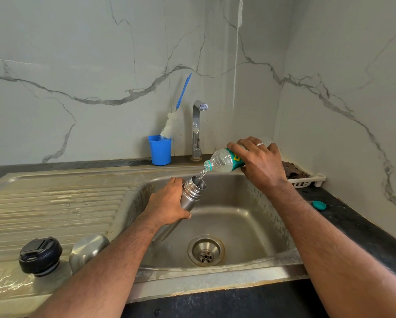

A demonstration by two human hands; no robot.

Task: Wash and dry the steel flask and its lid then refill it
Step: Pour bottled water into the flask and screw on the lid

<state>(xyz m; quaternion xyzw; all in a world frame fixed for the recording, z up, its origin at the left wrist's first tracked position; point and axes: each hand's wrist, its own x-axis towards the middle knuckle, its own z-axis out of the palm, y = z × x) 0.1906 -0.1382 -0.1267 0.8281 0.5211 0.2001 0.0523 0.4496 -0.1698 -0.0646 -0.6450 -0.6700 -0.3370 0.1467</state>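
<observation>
The flask (190, 195) is tilted over the sink (226, 216), with its open mouth up. The left hand (167, 204) wraps around its middle and holds it tight. Just above, the right hand (260, 160) grips a bottle (223, 159) tipped down, and water (201, 174) runs from it into the flask. The black lid (40, 255) and a steel cup (88, 249) sit on the drainboard (54, 203) near the left arm.

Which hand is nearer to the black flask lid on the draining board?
Left. The left hand grips the steel flask above and right of the black lid; the right hand is farther right, holding the plastic bottle.
</observation>
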